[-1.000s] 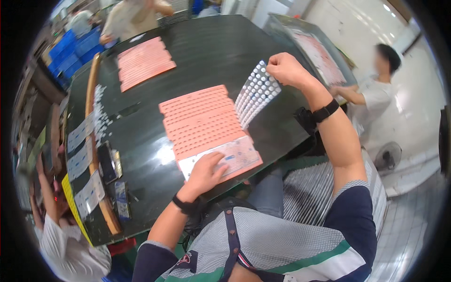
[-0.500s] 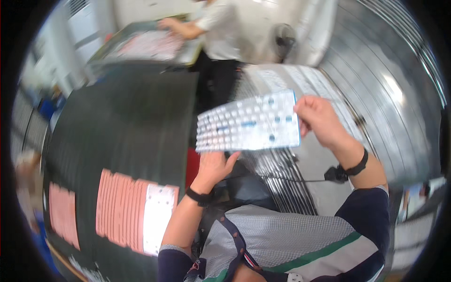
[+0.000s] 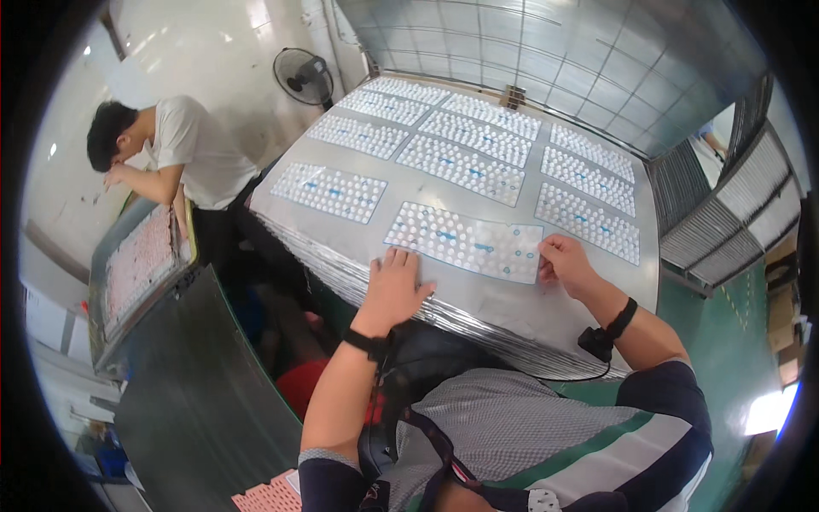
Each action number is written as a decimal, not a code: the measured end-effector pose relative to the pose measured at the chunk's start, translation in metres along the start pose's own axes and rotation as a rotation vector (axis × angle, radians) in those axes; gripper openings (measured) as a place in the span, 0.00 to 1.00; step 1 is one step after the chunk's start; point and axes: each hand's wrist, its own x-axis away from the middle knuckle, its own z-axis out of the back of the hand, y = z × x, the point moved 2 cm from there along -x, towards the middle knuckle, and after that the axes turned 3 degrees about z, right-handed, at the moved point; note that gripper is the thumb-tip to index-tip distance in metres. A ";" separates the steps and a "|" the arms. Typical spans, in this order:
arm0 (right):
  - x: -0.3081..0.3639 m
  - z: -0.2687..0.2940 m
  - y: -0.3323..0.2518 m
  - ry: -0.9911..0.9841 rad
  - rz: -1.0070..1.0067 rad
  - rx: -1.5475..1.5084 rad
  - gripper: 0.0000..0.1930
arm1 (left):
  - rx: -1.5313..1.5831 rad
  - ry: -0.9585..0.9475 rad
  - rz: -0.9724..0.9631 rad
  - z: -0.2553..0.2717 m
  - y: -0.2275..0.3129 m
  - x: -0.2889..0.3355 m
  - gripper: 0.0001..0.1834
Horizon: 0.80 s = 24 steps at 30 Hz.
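A thin rectangular sheet [image 3: 465,241], covered in white round dots with blue marks and a blue edge, lies low over the near side of a stack of grey metal plates [image 3: 341,247]. My right hand [image 3: 565,263] pinches its right end between thumb and fingers. At the near left edge of the sheet is my left hand [image 3: 394,288], fingers stretched out and thumb spread apart; the fingertips meet the edge. Whether the sheet rests fully flat cannot be made out. Several similar dotted sheets [image 3: 461,166] lie in rows on the top plate.
To the left stands a dark green table [image 3: 200,367] with pink slotted sheets [image 3: 269,495] at its near end. Beyond it, a co-worker [image 3: 192,149] leans by a tray [image 3: 141,264] of pink pieces. A fan [image 3: 303,77] and metal racks [image 3: 734,205] stand farther off.
My view has swung right toward the metal stack. The dotted sheet, held up and tilted before, is now lowered near the top plate. My right hand keeps its pinch.
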 end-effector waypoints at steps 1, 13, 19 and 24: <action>-0.005 -0.001 0.005 0.053 -0.058 0.040 0.09 | -0.007 -0.010 -0.012 -0.004 0.000 0.006 0.27; -0.018 -0.009 0.003 0.133 -0.098 0.009 0.08 | 0.012 0.059 0.186 0.015 -0.005 0.110 0.34; 0.017 -0.063 -0.047 -0.297 0.108 0.148 0.08 | 0.106 0.100 0.350 0.015 -0.006 0.171 0.31; 0.071 -0.217 -0.057 -1.062 0.207 0.412 0.08 | 0.184 0.323 0.595 0.015 0.009 0.257 0.29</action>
